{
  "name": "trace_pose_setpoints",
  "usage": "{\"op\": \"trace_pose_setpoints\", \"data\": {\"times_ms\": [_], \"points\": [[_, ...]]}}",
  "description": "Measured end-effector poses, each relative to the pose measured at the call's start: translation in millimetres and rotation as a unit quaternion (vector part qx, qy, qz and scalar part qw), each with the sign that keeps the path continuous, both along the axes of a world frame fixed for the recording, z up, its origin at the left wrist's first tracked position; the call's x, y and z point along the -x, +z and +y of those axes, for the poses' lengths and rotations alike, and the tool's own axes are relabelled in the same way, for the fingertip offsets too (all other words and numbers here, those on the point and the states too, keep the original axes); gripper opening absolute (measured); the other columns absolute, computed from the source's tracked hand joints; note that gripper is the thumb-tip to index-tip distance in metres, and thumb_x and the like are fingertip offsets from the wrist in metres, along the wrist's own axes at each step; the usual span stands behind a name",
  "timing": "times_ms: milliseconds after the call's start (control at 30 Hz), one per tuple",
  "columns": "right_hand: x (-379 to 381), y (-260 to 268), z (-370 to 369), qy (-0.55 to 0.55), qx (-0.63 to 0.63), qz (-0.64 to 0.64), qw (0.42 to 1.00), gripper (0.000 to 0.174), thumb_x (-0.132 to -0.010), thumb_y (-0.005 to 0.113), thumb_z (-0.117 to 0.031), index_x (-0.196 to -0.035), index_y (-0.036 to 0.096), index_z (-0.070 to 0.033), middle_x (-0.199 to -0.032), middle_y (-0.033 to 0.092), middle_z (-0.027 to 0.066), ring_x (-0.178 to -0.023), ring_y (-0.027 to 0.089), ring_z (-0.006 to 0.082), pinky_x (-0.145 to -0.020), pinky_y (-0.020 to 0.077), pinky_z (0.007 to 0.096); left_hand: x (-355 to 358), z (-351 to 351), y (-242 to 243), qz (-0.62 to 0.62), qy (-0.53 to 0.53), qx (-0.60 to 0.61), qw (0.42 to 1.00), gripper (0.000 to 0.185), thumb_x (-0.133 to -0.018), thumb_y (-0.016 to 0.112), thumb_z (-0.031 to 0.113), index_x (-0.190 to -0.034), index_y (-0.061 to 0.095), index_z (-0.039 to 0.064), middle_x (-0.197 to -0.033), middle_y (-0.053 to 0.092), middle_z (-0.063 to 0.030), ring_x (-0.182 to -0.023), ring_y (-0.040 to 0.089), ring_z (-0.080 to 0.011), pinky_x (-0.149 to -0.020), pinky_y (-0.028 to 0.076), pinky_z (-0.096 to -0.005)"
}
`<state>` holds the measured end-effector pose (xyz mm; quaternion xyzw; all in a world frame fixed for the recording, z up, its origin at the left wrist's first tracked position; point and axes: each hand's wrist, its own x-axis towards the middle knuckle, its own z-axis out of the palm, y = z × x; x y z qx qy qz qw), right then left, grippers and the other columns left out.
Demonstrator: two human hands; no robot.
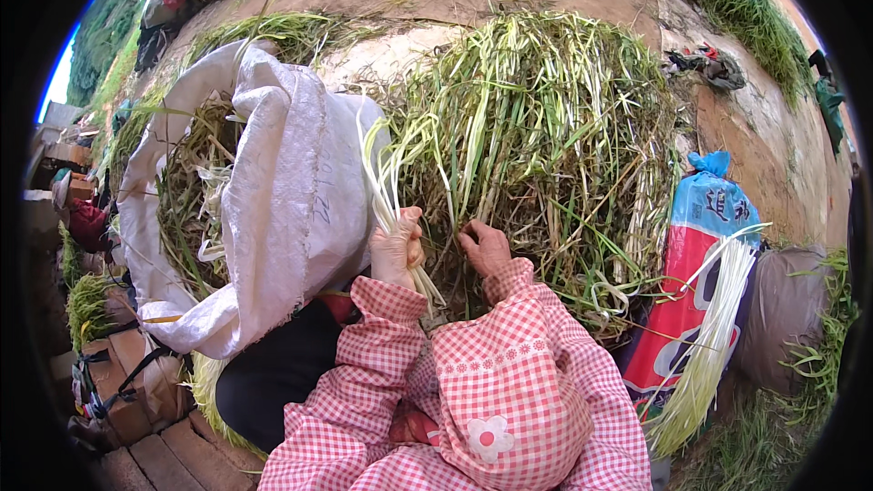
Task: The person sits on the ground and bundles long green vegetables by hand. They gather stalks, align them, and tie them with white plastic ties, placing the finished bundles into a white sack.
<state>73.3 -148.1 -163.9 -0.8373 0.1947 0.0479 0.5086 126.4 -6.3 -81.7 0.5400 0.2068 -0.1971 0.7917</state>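
My left hand [397, 247] is closed around a small bunch of pale leafy stalks [390, 177], possibly chives. Their yellow-green tops droop above the fist, and the white ends stick out below it. To its right, my right hand [485, 245] is at the near edge of a large heap of the same stalks [532, 116], mixed with dry brown leaves. Its thumb and fingertips are bent together against the heap; whether a stalk is between them cannot be made out. Both forearms wear red-and-white checked sleeves.
A white woven sack [286, 184] gapes on the left, holding dry plant waste [187, 204]. Right of the heap, a bundle of pale stalks [716, 334] lies across a red and blue printed bag [672, 273]. Bricks [157, 457] lie at lower left. More greens [750, 27] lie farther off.
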Motion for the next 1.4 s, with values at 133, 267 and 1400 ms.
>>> {"op": "trace_pose_setpoints", "data": {"times_ms": [133,267,1400], "points": [[14,2,-5,-0.005,-0.093,-0.047,0.995,0.021,-0.081,0.061,-0.02,-0.088,0.057,0.0,-0.079,0.061,0.0146,-0.07,0.058,0.0246,-0.064,0.0457,0.0348,2,-10,-17,-0.005,-0.022,-0.045,0.999,0.013,-0.081,0.064,0.008,-0.093,0.06,0.005,-0.067,0.059,-0.0009,-0.034,0.031,-0.002,-0.031,0.021,-0.0185],[9,3,0,0.017,0.049,0.007,0.999,0.024,-0.081,0.062,-0.022,-0.089,0.056,0.0,-0.081,0.061,0.0157,-0.073,0.059,0.0293,-0.066,0.0454,0.0371,5,-15,-26,0.015,-0.032,-0.037,0.999,0.012,-0.081,0.064,0.008,-0.092,0.061,0.005,-0.071,0.061,-0.0021,-0.034,0.032,-0.002,-0.031,0.021,-0.0186],[51,79,-5,-0.015,-0.42,0.011,0.907,0.032,-0.081,0.066,-0.021,-0.105,0.056,-0.002,-0.092,0.06,0.0037,-0.079,0.056,0.0109,-0.068,0.0448,0.0251,60,-13,27,0.04,-0.069,-0.011,0.997,0.017,-0.079,0.065,0.004,-0.095,0.058,0.002,-0.069,0.06,-0.0044,-0.036,0.036,-0.0038,-0.033,0.025,-0.0176]]}}
